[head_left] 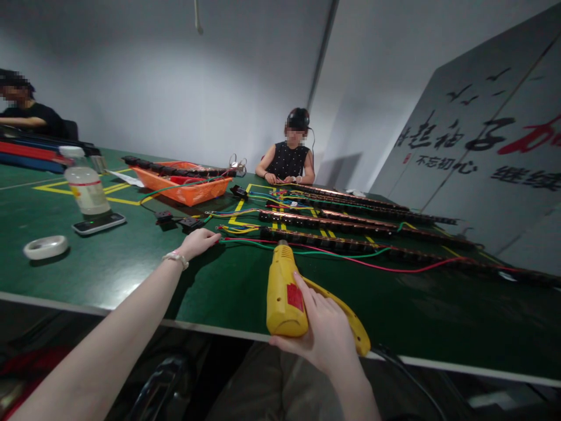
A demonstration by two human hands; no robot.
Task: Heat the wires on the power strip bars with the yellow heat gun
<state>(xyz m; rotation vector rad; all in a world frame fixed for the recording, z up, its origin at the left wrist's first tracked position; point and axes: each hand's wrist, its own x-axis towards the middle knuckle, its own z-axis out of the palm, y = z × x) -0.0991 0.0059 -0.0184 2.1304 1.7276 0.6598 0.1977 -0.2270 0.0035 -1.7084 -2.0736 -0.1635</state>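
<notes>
Item: green tabletop [416, 316], yellow tape lines, spanning the scene and carrying the articles below.
Item: long black strips with copper-coloured faces [319, 238], several, lying in rows from centre to far right.
Item: orange plastic basket [193, 192], standing far left, another strip resting across it.
Item: yellow heat gun with red label [283, 292], near centre, nozzle pointing far, toward the nearest strip; whether touching, cannot tell.
Item: right hand [326, 324], fingers grasping the heat gun.
Item: left hand [199, 242], left of the nozzle, fingers apparently pinching the ends of a thin red wire [421, 271] and a thin green wire [363, 255].
Hazards: if the gun is blowing hot, a lingering nozzle could be scorching insulation; a leftward swing could be burning the left hand.
</notes>
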